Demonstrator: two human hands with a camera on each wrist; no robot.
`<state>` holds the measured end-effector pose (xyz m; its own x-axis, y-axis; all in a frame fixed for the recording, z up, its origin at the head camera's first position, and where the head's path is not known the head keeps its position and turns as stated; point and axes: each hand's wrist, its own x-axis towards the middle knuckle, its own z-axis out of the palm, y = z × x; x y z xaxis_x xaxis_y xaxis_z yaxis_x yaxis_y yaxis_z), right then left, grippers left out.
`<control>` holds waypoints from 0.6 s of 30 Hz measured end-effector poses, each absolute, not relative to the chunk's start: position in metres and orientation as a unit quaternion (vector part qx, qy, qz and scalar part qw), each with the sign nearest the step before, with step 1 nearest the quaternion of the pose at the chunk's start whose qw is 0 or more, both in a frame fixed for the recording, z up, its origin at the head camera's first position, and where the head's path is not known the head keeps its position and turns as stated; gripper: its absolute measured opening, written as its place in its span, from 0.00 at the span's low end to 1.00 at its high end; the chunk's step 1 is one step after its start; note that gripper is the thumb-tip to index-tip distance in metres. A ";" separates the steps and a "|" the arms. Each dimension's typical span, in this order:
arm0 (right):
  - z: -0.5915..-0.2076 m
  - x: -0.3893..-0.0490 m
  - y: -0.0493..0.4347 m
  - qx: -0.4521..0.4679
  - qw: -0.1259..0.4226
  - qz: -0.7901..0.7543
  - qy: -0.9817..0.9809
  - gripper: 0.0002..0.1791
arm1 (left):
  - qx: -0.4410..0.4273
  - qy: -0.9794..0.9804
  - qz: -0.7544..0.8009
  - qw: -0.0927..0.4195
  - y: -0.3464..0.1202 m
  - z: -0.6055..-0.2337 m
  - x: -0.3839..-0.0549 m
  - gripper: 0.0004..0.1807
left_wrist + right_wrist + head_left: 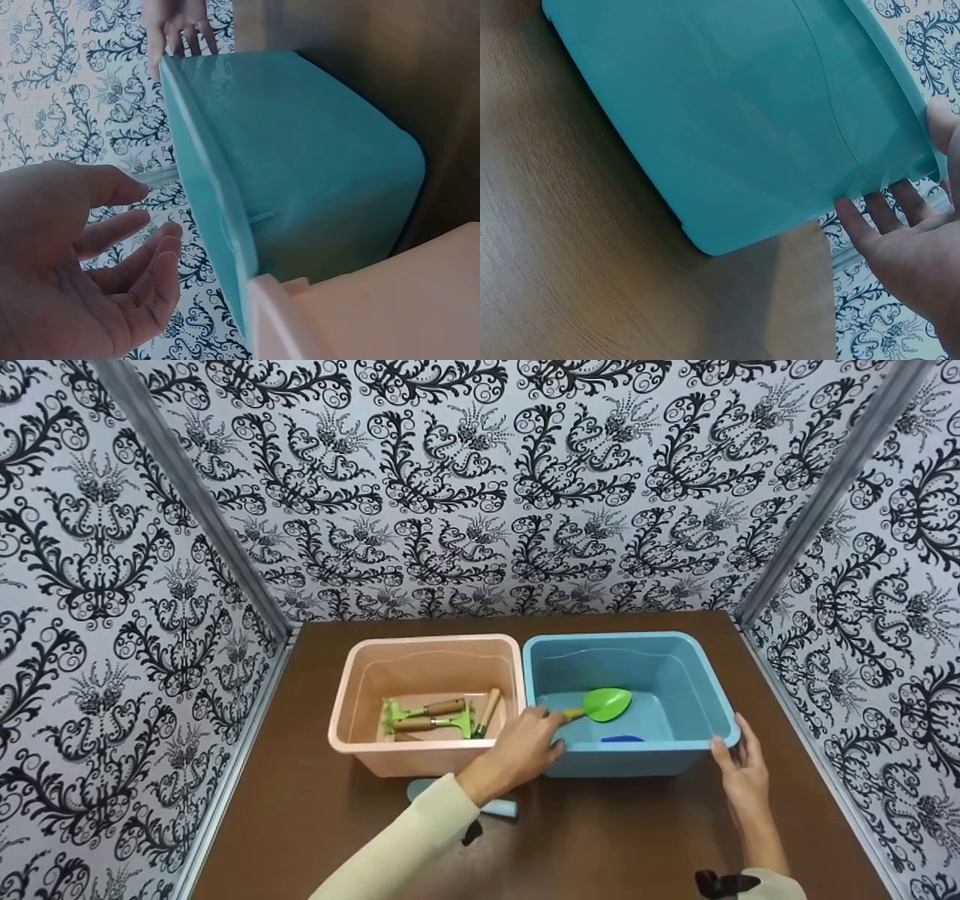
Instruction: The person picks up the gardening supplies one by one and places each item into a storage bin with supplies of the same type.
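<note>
A blue tub point(622, 761) stands on the brown table, with a green trowel point(607, 704) with a yellow handle inside it. My left hand point(527, 742) is over the tub's near left corner, close to the handle. In the left wrist view, its fingers point(161, 281) are loosely bent, thumb apart, with nothing between them. My right hand point(742, 769) holds the near right corner of the tub, thumb at the rim and fingers against the outer side wall point(727, 150). Part of a dark blue object point(622, 739) shows behind the tub's front rim.
A peach tub point(427, 747) adjoins the blue one on the left, holding several green garden tools point(431, 724) with wooden handles. On the table before it lies a pale blue tool point(500, 808), partly hidden by my left sleeve. Patterned walls point(480, 495) enclose the table.
</note>
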<state>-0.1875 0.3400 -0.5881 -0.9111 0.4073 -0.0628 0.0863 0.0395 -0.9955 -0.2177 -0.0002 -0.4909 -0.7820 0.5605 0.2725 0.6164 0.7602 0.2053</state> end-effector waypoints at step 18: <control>-0.590 -0.190 0.342 -0.176 0.112 0.672 -0.711 0.39 | -0.321 -0.928 -0.172 0.075 -0.028 -0.523 -0.196 0.16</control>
<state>-0.1897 0.3420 -0.5903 -0.9131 0.4005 -0.0767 0.0990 0.0352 -0.9945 -0.1964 -0.0283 -0.5229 -0.7821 0.5706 0.2506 0.6225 0.7340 0.2715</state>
